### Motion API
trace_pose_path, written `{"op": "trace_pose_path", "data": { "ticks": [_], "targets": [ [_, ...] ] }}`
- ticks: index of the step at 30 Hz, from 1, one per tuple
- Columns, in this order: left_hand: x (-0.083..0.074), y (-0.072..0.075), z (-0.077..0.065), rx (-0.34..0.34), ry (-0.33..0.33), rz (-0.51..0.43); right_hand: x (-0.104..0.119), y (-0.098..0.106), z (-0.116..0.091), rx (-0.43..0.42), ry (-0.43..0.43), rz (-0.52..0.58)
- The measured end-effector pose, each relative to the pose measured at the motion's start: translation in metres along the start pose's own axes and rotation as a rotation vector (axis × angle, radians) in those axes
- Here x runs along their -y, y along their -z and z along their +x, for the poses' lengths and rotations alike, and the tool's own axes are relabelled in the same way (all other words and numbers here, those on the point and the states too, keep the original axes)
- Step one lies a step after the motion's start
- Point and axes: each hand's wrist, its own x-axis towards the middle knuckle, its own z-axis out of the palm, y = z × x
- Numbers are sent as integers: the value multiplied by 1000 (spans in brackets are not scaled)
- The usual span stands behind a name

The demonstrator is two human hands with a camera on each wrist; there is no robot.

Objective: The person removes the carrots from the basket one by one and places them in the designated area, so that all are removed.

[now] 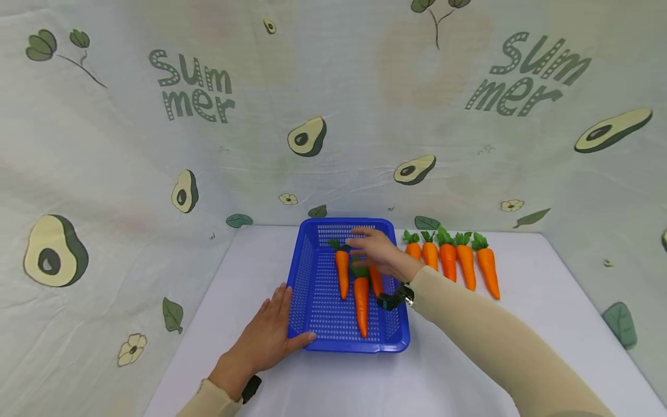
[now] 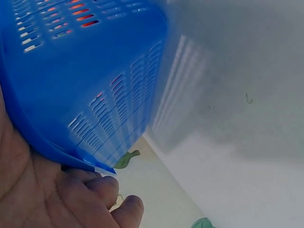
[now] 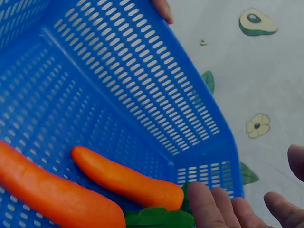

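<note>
A blue plastic basket (image 1: 323, 324) with slotted walls holds three orange carrots with green tops: one carrot (image 1: 341, 272) to the left, a carrot (image 1: 361, 307) nearer the front, and another carrot (image 1: 375, 282) partly hidden by the right hand. My left hand (image 1: 271, 333) lies along the basket's left side, fingers straight, thumb over the front left corner of the rim. Over the basket's far right part is my right hand (image 1: 377, 250), fingers spread with nothing between them. In the right wrist view, its fingertips (image 3: 202, 202) overlap the leafy top of a carrot (image 3: 128, 183).
Right of the basket, several carrots (image 1: 466, 263) lie in a row on the white table (image 1: 458, 347), leafy ends away from me. A printed cloth (image 1: 359, 116) with avocados and lettering hangs behind and at both sides of the table.
</note>
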Motion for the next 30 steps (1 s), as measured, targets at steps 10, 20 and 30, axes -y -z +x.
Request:
{"op": "trace_pose_path", "data": {
  "ticks": [10,20,30],
  "targets": [
    [1,-2,4,3,-7,7,-16,-3,25,29,-153,12],
    [2,0,2,3,-4,-19,-32,-9,41,-32,-210,-37],
    [1,0,1,-3,1,-12,-39,-24,59,-3,-225,-30]
  ]
}}
